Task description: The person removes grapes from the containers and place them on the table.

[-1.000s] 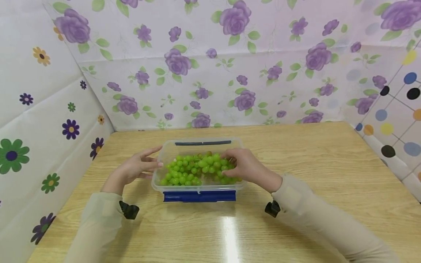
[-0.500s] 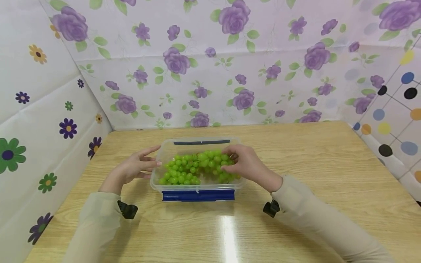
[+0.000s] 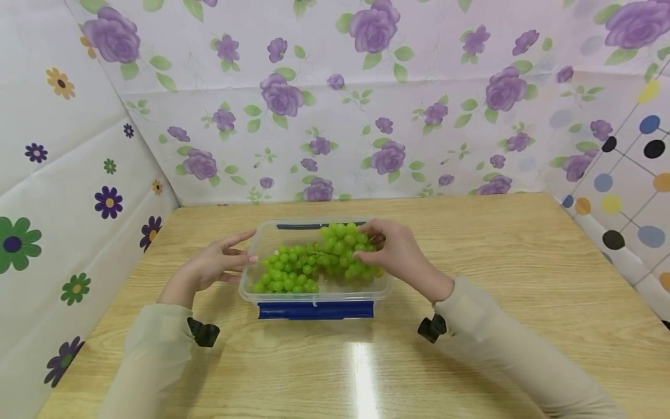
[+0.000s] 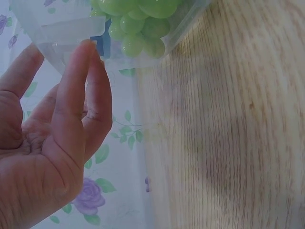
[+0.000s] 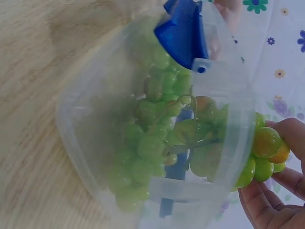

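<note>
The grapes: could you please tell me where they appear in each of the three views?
Head: the grapes sit mid-frame in the clear box, their right end gripped by the right hand.
Left wrist: at the top edge, seen through the box wall, beside the left hand.
Right wrist: centre to right.
Shared landmark: the box's blue latch.

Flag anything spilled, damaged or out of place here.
Nothing stands out. The green grape bunch is inside the clear plastic box; right hand grips its raised end, left hand touches the box's side.
</note>
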A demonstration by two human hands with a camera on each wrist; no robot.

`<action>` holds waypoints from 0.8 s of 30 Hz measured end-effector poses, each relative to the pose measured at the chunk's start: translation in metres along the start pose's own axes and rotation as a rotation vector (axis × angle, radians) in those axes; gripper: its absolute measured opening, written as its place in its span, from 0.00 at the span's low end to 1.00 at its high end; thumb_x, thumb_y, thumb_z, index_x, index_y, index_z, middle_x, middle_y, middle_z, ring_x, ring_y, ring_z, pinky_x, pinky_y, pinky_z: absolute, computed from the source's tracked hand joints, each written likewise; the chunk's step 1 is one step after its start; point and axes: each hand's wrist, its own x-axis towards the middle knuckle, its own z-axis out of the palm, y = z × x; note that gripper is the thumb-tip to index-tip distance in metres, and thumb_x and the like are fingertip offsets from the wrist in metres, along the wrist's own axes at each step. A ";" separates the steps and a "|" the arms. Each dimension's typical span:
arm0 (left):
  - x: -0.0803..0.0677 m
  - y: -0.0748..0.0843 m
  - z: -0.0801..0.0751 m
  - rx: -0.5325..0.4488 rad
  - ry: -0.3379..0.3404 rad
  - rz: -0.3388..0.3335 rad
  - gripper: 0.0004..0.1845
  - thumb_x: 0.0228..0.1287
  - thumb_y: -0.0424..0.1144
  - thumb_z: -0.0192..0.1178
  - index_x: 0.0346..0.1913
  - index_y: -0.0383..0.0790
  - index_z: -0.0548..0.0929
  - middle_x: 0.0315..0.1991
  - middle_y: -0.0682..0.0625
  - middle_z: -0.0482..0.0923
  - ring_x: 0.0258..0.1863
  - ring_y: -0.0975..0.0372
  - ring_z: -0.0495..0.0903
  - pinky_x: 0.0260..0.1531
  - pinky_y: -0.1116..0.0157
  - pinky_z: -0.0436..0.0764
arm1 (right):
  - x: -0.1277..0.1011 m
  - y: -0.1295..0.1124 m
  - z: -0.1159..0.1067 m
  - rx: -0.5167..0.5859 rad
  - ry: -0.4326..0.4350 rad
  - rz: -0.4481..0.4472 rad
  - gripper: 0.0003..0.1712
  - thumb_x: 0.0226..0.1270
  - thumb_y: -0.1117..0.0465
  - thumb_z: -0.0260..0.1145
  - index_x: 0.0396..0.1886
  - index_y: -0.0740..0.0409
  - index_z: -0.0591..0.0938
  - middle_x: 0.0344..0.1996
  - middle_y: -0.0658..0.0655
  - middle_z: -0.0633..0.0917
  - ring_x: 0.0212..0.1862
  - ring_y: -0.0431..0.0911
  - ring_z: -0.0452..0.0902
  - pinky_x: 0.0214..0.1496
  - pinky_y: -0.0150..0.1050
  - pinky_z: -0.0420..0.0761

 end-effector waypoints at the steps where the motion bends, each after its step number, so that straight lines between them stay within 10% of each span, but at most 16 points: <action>1: 0.000 0.000 0.000 0.001 -0.003 0.003 0.45 0.65 0.47 0.62 0.76 0.56 0.44 0.71 0.28 0.47 0.64 0.37 0.62 0.47 0.58 0.81 | 0.000 0.000 -0.001 0.002 0.005 0.002 0.22 0.51 0.62 0.76 0.47 0.63 0.82 0.38 0.59 0.85 0.37 0.49 0.81 0.41 0.40 0.82; 24: -0.002 0.001 0.002 -0.016 -0.011 0.012 0.46 0.65 0.48 0.61 0.76 0.57 0.43 0.72 0.28 0.44 0.66 0.36 0.58 0.48 0.59 0.81 | 0.005 -0.010 -0.030 0.051 0.099 0.115 0.23 0.53 0.59 0.75 0.49 0.61 0.81 0.40 0.61 0.84 0.39 0.51 0.81 0.43 0.44 0.82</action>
